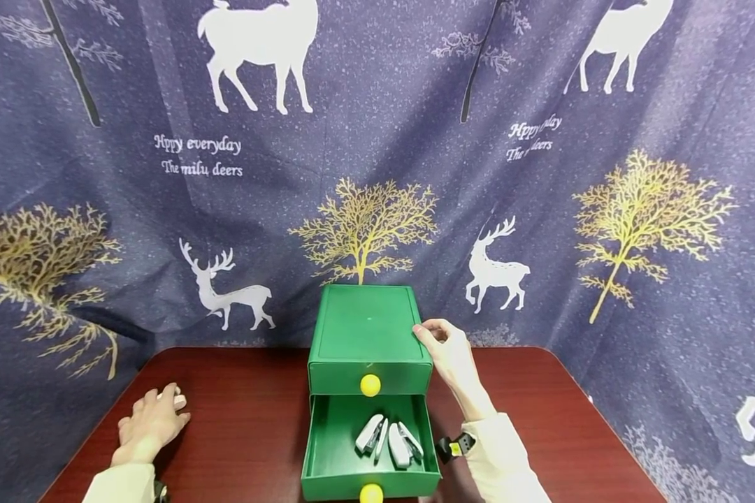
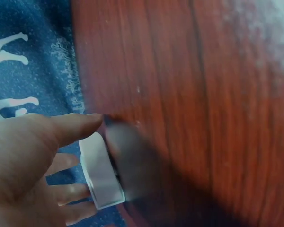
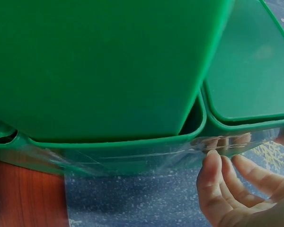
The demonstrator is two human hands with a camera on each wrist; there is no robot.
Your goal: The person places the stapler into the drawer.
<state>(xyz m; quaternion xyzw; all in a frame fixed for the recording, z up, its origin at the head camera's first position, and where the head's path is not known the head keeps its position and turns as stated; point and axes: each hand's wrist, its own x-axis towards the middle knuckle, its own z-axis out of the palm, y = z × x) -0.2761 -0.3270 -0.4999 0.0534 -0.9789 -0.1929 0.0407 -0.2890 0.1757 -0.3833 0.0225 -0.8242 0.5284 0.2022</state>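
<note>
My left hand (image 1: 151, 423) is over the left side of the table, palm down in the head view. In the left wrist view a white stapler (image 2: 102, 170) lies between its thumb and fingers. My right hand (image 1: 453, 356) touches the right side of a green drawer cabinet (image 1: 365, 321) near its top edge. Its bent fingertips (image 3: 212, 163) press on the side wall in the right wrist view. The lower drawer (image 1: 327, 436) is pulled out, and white staplers (image 1: 399, 447) lie in its right half. The upper drawer (image 1: 336, 379) is closed.
Each drawer has a round yellow knob (image 1: 370, 385) at the front. The cabinet stands on a dark red wooden table (image 1: 239, 412). Right behind the table hangs a blue cloth (image 1: 377, 140) printed with white deer and golden trees.
</note>
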